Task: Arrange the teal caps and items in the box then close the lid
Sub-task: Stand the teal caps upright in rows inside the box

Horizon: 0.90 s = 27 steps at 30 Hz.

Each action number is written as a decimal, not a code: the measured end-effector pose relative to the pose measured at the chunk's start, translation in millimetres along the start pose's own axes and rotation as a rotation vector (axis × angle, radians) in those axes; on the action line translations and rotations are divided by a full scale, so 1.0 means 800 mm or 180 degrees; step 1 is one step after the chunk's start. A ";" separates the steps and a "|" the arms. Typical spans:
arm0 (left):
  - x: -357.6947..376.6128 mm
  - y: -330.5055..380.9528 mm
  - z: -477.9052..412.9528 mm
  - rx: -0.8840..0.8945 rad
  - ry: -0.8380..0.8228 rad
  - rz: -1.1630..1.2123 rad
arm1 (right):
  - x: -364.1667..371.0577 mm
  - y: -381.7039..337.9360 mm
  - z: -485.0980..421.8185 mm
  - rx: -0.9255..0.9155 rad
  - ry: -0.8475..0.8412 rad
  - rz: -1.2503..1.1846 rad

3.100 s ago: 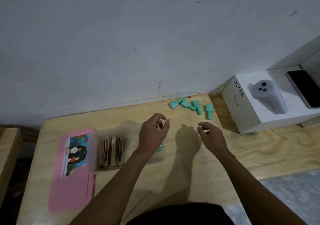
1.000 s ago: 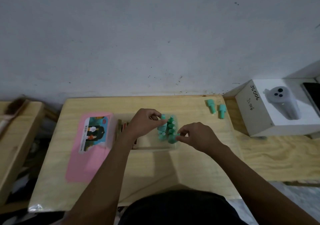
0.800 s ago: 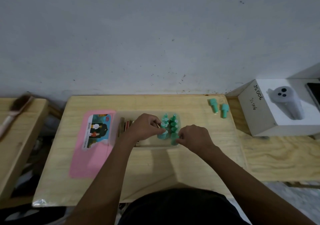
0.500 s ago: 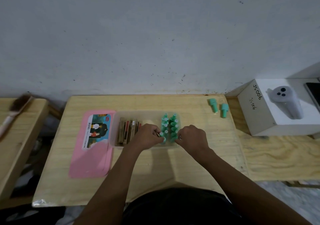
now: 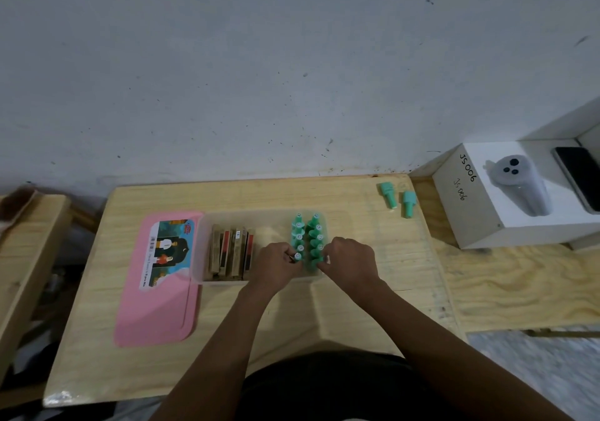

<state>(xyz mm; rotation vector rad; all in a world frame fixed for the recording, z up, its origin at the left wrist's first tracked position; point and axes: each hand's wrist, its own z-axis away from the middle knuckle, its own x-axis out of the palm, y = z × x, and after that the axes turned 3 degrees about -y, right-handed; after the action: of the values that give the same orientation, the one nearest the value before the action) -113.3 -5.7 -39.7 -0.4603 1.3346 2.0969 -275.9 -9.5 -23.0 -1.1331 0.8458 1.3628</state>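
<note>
A clear plastic box sits mid-table. Inside it, several brown and red flat items stand on edge at the left, and two rows of teal caps stand upright at the right. My left hand pinches the nearest cap of the left row. My right hand pinches the nearest cap of the right row. Two more teal caps lie on the table at the far right. The pink lid with a picture label lies flat, left of the box.
A white carton marked JS006 carries a grey device and a dark phone at the right. A second wooden surface stands at the left. A grey wall runs along the table's far edge.
Both hands slid toward me along the two cap rows, from the middle of the rows to their near ends. Since three seconds ago, several loose caps left the table's far edge.
</note>
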 end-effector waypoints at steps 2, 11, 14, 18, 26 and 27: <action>0.002 0.000 0.000 -0.0040 -0.0001 -0.0003 | 0.001 0.002 0.001 0.0011 0.0010 -0.0094; 0.009 -0.006 -0.002 -0.0120 -0.0037 0.0075 | 0.006 0.007 0.003 -0.0045 0.0047 -0.0233; 0.010 -0.008 -0.002 -0.0130 -0.0043 0.0081 | 0.006 0.007 0.004 -0.0044 0.0061 -0.0193; 0.009 -0.007 0.000 -0.0137 -0.0048 0.0080 | 0.007 0.005 0.006 -0.0006 0.0070 -0.0165; -0.002 0.000 0.003 -0.0039 -0.0134 0.0004 | -0.008 0.014 0.014 -0.0054 0.0219 -0.0383; -0.007 0.002 0.003 -0.0021 -0.0171 -0.0070 | -0.013 0.019 0.016 -0.0058 0.0274 -0.0421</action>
<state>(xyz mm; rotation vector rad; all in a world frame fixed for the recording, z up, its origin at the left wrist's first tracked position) -110.4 -5.8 -34.2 -0.4164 1.2869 2.0818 -293.3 -2.5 -11.5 -1.2472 0.8065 1.2222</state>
